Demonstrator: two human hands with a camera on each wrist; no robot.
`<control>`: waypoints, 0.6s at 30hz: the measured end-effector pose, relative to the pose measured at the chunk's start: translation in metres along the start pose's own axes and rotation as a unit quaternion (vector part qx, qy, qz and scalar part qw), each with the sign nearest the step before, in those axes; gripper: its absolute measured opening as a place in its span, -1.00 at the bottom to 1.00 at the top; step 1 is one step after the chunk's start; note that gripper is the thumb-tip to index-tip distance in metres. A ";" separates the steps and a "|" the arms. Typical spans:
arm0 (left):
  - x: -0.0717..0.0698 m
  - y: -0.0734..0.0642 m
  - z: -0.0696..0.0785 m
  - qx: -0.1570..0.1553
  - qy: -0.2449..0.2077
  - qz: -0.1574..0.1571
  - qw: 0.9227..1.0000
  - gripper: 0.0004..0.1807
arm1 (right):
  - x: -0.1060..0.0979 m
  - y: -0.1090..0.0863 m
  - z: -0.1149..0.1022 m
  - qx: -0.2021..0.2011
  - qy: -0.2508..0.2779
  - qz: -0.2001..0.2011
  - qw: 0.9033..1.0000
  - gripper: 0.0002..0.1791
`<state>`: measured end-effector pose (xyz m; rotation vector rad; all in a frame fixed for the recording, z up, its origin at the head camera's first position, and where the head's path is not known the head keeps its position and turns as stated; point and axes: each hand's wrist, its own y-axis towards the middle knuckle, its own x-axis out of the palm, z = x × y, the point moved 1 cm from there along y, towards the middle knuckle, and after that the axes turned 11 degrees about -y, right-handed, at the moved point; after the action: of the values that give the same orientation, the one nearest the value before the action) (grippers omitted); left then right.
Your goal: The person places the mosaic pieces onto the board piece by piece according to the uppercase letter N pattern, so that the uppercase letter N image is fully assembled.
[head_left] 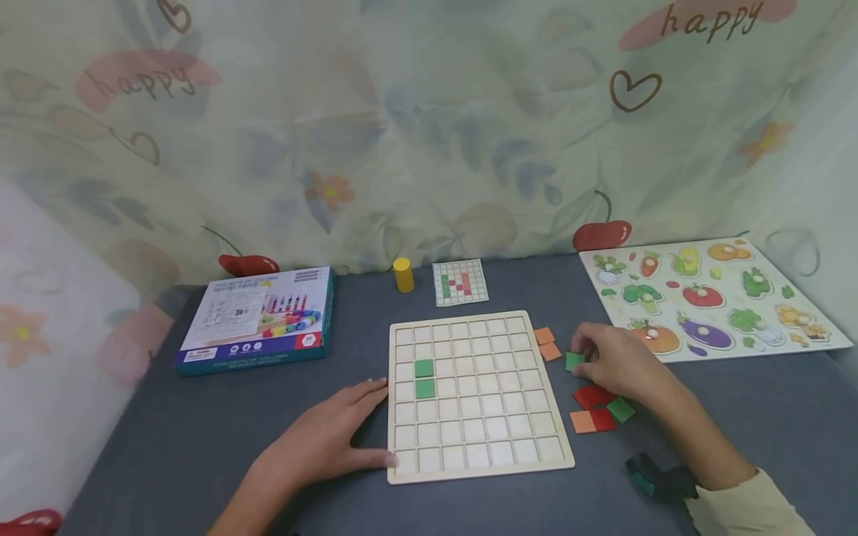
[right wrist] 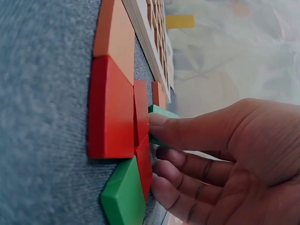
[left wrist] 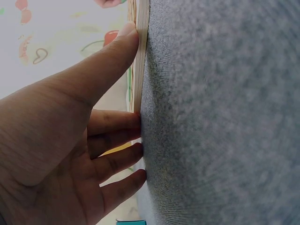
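My left hand (head_left: pixel 318 439) rests at the left edge of a wooden grid board (head_left: pixel 482 473). Its thumb touches the lower left corner and its fingers lie extended along the side; the left wrist view shows these fingertips against the rim. Two green tiles sit in the board's second column, an upper green tile (head_left: pixel 424 368) and a lower one (head_left: pixel 425 389). To the right of the board, my right hand (head_left: pixel 623 363) pinches another green square tile (head_left: pixel 573 362) between thumb and fingers. Below that hand lie red tiles (head_left: pixel 603 420), an orange tile (head_left: pixel 582 422) and a green tile (head_left: pixel 620 409).
Two orange tiles (head_left: pixel 550 351) lie by the board's right edge. Behind it are a patterned grid card (head_left: pixel 461 283) and a yellow cylinder (head_left: pixel 404 275). A toy box (head_left: pixel 258 320) is at left, a vegetable puzzle board (head_left: pixel 724 298) at right. A dark strap (head_left: pixel 660 480) lies near the right forearm.
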<state>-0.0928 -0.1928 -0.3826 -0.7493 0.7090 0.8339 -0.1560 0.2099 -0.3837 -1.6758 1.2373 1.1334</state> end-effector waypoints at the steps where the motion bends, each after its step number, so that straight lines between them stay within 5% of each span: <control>1: 0.000 0.000 0.000 0.000 0.000 -0.001 1.000 0.12 | 0.000 0.000 0.000 0.000 0.003 0.001 1.000 -0.76; 18: 0.001 0.001 0.001 -0.006 -0.005 -0.002 1.000 0.13 | -0.003 -0.001 -0.001 -0.021 0.041 0.028 0.999 -0.87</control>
<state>-0.0931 -0.1912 -0.3834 -0.7565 0.6937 0.8387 -0.1556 0.2103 -0.3801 -1.7444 1.3272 1.1397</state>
